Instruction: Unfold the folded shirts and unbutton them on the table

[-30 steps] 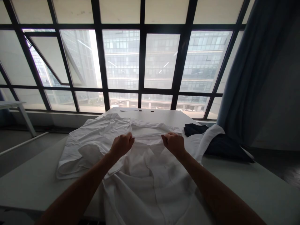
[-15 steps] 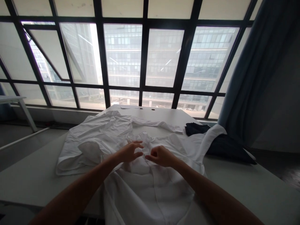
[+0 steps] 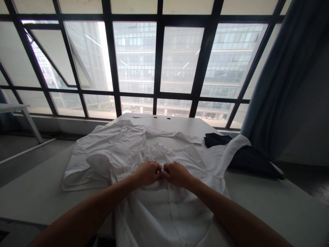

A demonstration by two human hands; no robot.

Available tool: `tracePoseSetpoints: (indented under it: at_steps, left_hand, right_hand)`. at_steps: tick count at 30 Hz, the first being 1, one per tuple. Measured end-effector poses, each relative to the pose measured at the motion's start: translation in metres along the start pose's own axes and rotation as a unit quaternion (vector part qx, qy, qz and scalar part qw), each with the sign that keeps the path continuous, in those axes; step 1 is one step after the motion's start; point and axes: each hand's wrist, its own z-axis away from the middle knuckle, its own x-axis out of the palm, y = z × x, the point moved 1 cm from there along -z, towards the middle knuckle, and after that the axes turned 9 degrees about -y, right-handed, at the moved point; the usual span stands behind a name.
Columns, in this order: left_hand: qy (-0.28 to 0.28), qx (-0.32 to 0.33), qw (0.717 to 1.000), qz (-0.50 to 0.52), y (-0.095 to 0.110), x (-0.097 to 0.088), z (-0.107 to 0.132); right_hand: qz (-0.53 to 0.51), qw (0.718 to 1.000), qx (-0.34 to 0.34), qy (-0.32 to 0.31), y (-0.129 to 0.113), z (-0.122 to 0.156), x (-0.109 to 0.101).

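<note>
At the grip we find the left hand (image 3: 147,173) and right hand (image 3: 177,174) closed on the placket (image 3: 169,212) of a white shirt (image 3: 151,219), which lies rumpled across a table (image 3: 259,202), one sleeve (image 3: 235,154) loose beyond the right hand.

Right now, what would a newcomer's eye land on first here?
The eye goes first to the tall black-framed window filling the top of the view. Below it, a white button-front shirt lies spread on a white table, the left hand and right hand meeting at its front. A dark navy cloth lies at the table's right.
</note>
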Motion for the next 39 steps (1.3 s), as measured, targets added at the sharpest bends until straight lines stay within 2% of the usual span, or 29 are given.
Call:
tracePoseSetpoints:
  at_steps: [2,5,10,13,16,20,24,26,29,31,35,37,39]
  left_hand:
    - [0.024,-0.015,0.999,0.022,0.003,0.003,-0.003]
    - [0.048,-0.016,0.997,0.06,0.007,0.005,-0.005]
    - [0.081,0.005,0.996,0.04,0.013,0.004,-0.005]
    - [0.085,0.007,0.996,0.037,0.014,0.003,-0.004]
    - [0.081,-0.005,0.996,0.04,0.014,0.003,-0.004]
    - [0.071,-0.008,0.996,0.056,0.012,0.004,-0.005]
    - [0.086,0.024,0.991,0.1,0.009,0.006,-0.005]
    - [0.102,0.051,0.986,0.118,0.008,0.007,-0.006]
    - [0.125,0.095,0.978,0.135,0.008,0.006,-0.007]
    - [0.142,0.099,0.976,0.136,0.005,0.002,-0.008]
    - [0.185,0.041,0.976,0.109,-0.013,-0.01,-0.015]
    - [0.209,0.007,0.973,0.096,-0.024,-0.015,-0.017]
    - [0.222,-0.016,0.971,0.09,-0.031,-0.019,-0.019]
  right_hand:
    - [-0.077,0.997,-0.013,0.026,0.005,-0.002,-0.003]
    - [-0.171,0.985,-0.017,0.034,0.014,-0.004,-0.004]
    - [-0.182,0.982,-0.001,0.055,0.018,-0.006,-0.001]
    - [-0.228,0.973,0.011,0.019,0.018,-0.007,0.0]
    - [-0.315,0.947,0.048,-0.037,0.02,-0.008,0.001]
    - [-0.381,0.921,0.056,-0.063,0.024,-0.009,0.0]
    - [-0.416,0.904,0.053,-0.079,0.03,-0.009,0.0]
    - [-0.392,0.916,0.045,-0.067,0.033,-0.009,0.001]
    - [-0.285,0.958,0.018,-0.034,0.035,-0.011,0.002]
    - [-0.222,0.975,0.012,-0.021,0.035,-0.011,0.001]
    - [-0.152,0.986,0.059,0.022,0.029,-0.006,-0.011]
    - [-0.135,0.989,0.067,-0.001,0.021,0.001,-0.018]
    - [-0.113,0.992,0.046,-0.042,0.008,0.009,-0.023]
